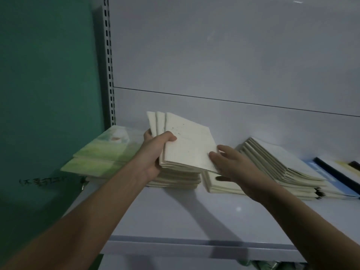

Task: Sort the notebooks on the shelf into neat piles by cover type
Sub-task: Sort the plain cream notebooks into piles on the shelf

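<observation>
My left hand (155, 152) grips a fanned bundle of cream-covered notebooks (187, 141), thumb on top, lifted above a flat cream pile (179, 181) on the shelf (175, 217). My right hand (231, 166) pinches the bundle's lower right corner, fingers under its edge. Below that hand lies another short cream pile (218, 186). A slumped stack of cream notebooks (280, 168) leans to the right of it. Green-covered notebooks (101, 152) lie in a pile at the left end.
A slotted metal upright (109, 65) and a green wall (46, 94) bound the shelf on the left. Blue and dark-edged books (327, 170) lie at the far right. The shelf's front lip (194, 248) runs below my arms.
</observation>
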